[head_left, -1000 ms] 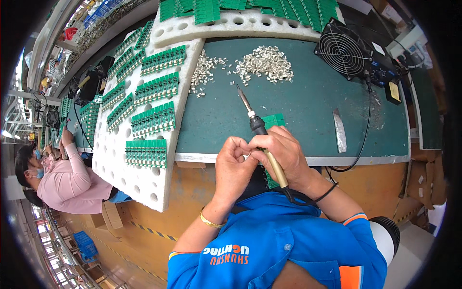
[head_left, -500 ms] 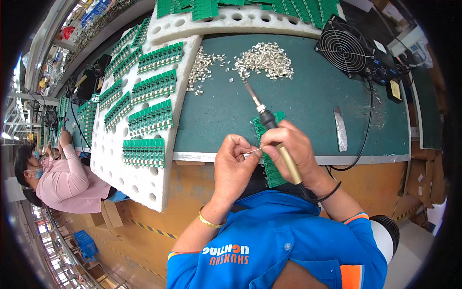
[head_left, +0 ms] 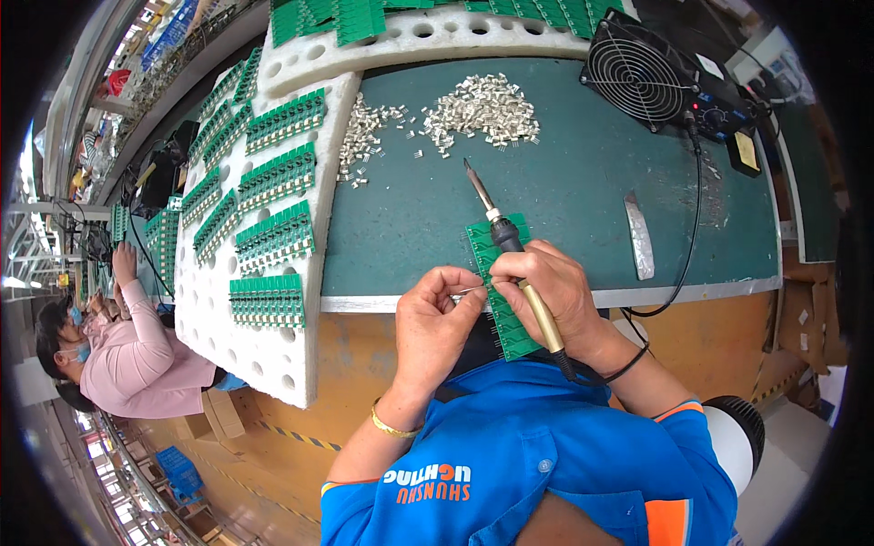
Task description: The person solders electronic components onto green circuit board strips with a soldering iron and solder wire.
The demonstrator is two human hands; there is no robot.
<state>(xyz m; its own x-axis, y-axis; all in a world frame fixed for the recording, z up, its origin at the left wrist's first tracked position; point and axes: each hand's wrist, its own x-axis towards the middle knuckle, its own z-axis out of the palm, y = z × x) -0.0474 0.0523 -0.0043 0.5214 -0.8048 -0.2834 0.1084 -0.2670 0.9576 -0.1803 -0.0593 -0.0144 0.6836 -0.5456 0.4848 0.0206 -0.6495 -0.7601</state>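
Note:
Near the table's front edge, my right hand (head_left: 557, 284) is closed around a soldering iron (head_left: 541, 315) with a gold-coloured handle. The iron's bare tip points away from me, above the tabletop. My left hand (head_left: 431, 320) pinches a thin silvery wire (head_left: 469, 290), seemingly solder; its far end reaches the fingers of my right hand. Beneath the iron and my right hand lies a long green circuit board (head_left: 516, 335), overhanging the table edge, with a row of pins along its left side. My right fingers hide part of the board.
White foam sheets (head_left: 299, 362) at left and back carry several green boards (head_left: 276, 238). Small white connectors (head_left: 482, 111) lie heaped on the green table (head_left: 564, 191). A black fan (head_left: 637, 80), a cabled control box (head_left: 719, 114) and a foil strip (head_left: 641, 238) are to the right. A co-worker (head_left: 137, 355) sits at left.
The view has shifted slightly, so the foam sheet and connectors appear further left. My hands keep their hold on the iron and wire, with the fingers moved only a little.

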